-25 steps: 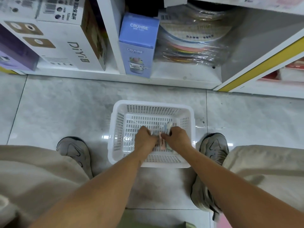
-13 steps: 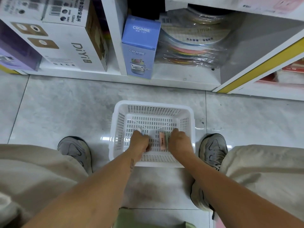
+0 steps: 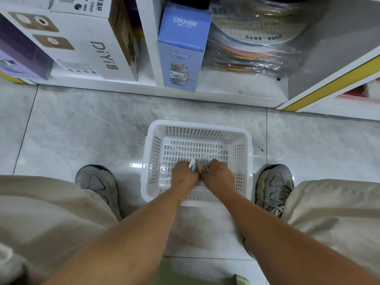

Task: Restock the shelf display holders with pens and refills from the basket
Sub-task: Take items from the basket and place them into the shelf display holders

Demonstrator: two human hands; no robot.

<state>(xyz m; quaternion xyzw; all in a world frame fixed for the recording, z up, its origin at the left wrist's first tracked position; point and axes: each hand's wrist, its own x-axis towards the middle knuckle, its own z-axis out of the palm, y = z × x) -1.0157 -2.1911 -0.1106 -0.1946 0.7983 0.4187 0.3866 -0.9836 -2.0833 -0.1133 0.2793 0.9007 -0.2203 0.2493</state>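
A white slotted plastic basket [image 3: 197, 128] stands on the tiled floor between my feet. Both my hands are down inside it, close together over a small bunch of pens and refill packs [image 3: 197, 167] with white, blue and pink parts. My left hand [image 3: 184, 174] has its fingers curled round the left side of the bunch. My right hand [image 3: 219, 174] grips the right side. Most of the bunch is hidden under my hands. No display holders are in view.
A white low shelf [image 3: 226, 93] runs along the far side of the floor. It carries a white DiYi box [image 3: 88, 50], a blue CRUHRE box [image 3: 181, 48] and wrapped coloured plates [image 3: 253, 46]. A yellow-edged shelf [image 3: 329, 83] stands at the right. My grey shoes [image 3: 96, 182] flank the basket.
My hands were apart in the basket with a pink pack lying between them; now they have closed together on the bunch. The camera has tilted slightly.
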